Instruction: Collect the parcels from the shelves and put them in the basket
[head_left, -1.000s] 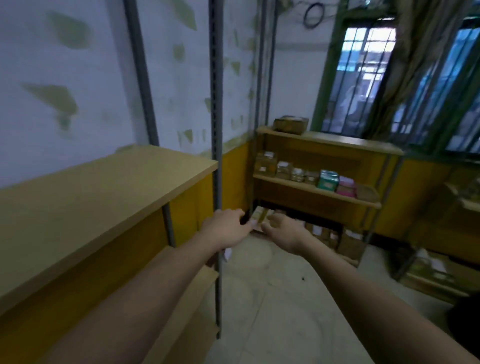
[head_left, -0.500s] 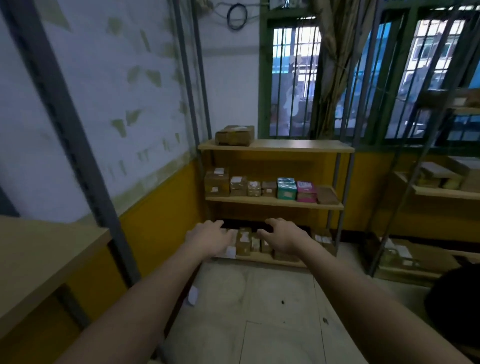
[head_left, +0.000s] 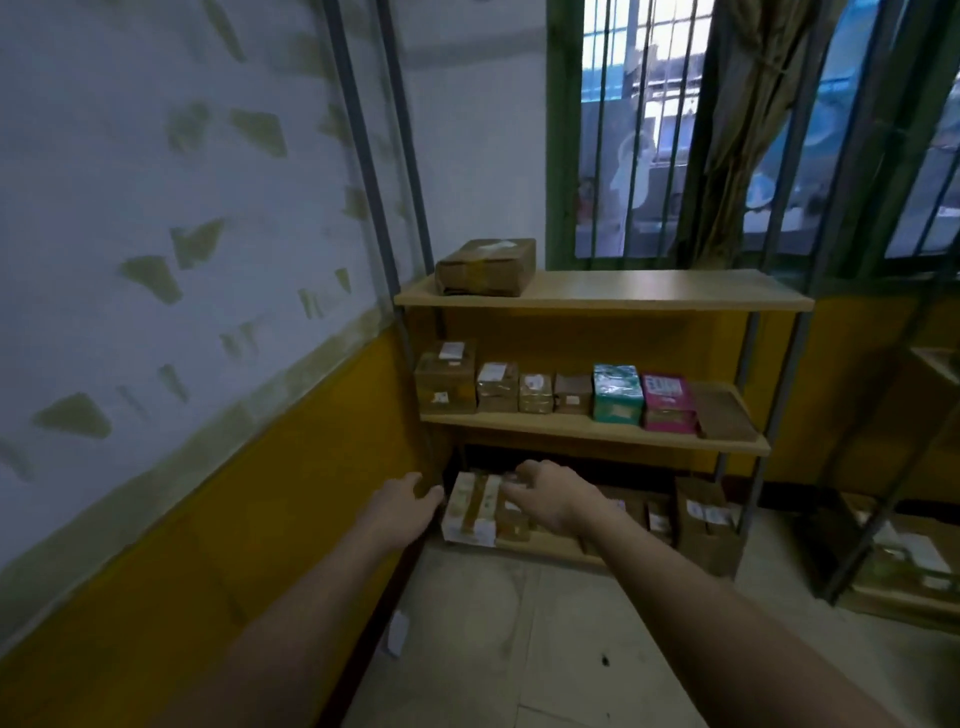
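**Both hands before the bottom shelf of the wooden shelf unit**

The wooden shelf unit (head_left: 602, 291) stands in the corner, under the barred window (head_left: 623, 130), and it has three boards. On the top board lies one taped brown parcel (head_left: 485, 267), at the left end. The middle board holds a row of seven parcels: four brown cartons, where the largest one (head_left: 445, 384) is at the far left, then a green box (head_left: 617, 392), a pink box (head_left: 667, 402) and a flat dark brown parcel (head_left: 724, 413) at the right end. The bottom board, just above the floor, holds more cartons; at its left end is a light parcel with white labels (head_left: 472, 512), and at its right end a taller brown carton (head_left: 704, 525) (the ones between are partly hidden by the right arm).

The left hand (head_left: 402, 506) is just left of the light parcel, with relaxed fingers that point to it; it holds nothing, and whether the fingertips touch the parcel's side I cannot tell. The right hand (head_left: 545, 496) is spread in front of the upper right part of the same parcel, fingers loosely bent and gripping nothing. If it rests on the parcel is not clear.

A small white paper scrap (head_left: 397, 631) lies on the floor near the yellow wall, well in front of the shelf unit.
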